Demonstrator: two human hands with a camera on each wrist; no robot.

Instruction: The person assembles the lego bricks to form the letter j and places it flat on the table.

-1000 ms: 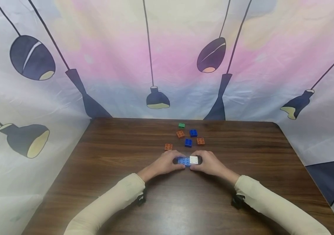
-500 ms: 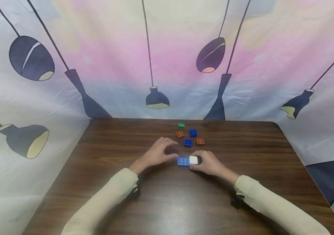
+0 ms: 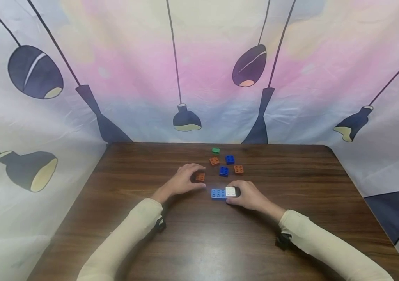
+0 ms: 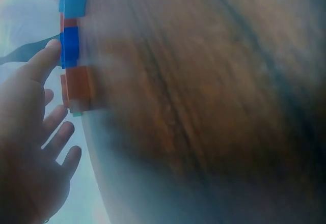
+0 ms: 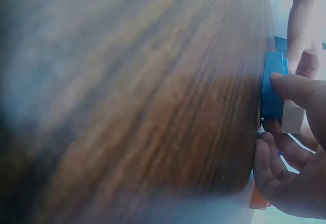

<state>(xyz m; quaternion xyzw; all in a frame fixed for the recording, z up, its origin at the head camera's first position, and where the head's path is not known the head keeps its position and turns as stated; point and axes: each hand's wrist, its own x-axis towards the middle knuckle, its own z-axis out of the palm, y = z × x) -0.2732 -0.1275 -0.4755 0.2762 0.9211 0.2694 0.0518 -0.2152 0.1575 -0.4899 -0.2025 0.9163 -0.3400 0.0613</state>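
Note:
My right hand (image 3: 250, 195) holds a long light-blue toy brick (image 3: 218, 194) with a white brick (image 3: 230, 191) stacked on its right end. In the right wrist view, the thumb presses the side of the light-blue brick (image 5: 272, 84), below the white brick's level. My left hand (image 3: 184, 180) reaches around an orange brick (image 3: 200, 177), thumb and fingers spread to either side of it. In the left wrist view the fingers of the left hand (image 4: 38, 112) stand apart, and no grip on the orange brick (image 4: 78, 88) shows.
Behind the hands lie two dark-blue bricks, one nearer (image 3: 224, 171) and one farther (image 3: 229, 159). Two more orange bricks lie near them, left (image 3: 214, 161) and right (image 3: 238, 169). A green brick (image 3: 215, 150) is farthest, by the wooden table's (image 3: 199, 242) back edge. A printed curtain (image 3: 132, 78) hangs behind.
My left hand has let go of the light-blue brick and moved left and away to the near orange brick. The right hand keeps its hold in nearly the same place.

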